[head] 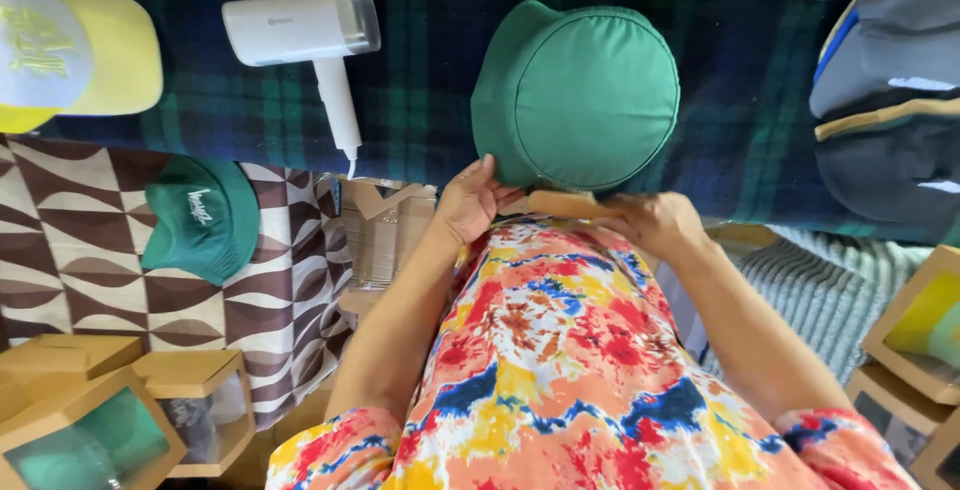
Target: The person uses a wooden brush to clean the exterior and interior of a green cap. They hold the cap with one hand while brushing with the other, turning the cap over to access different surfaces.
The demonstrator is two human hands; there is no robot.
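The dark blue-and-green plaid blanket [440, 100] covering the work surface carries the round green cotton cap [575, 95], which sits crown-up near the blanket's front edge with its brim end toward the person; because it rests so close to that edge, a tug from either side could drag it off onto the floor below, and uneven pulling could leave the brim creased. The left hand [470, 200] grips the cap's near edge with fingers curled under and thumb up against the green cloth, while the right hand [655, 222] is closed around a tan strip that looks like the brim's underside, though the view there is too cramped to be sure. The white handheld garment steamer [310, 40] lies on its side to the left, handle pointing at the blanket's edge, and an elbow could knock it down. A yellow cap with a pale front panel [75, 45] sits far left, with a second green cap bearing white script [200, 218] on the brown-and-cream patterned rug [60, 250]. Of the packaging, brown cardboard boxes with clear windows [90, 430] cluster at lower left, one showing green inside; similar windowed cartons [915, 325] stand at lower right and along the top edge.
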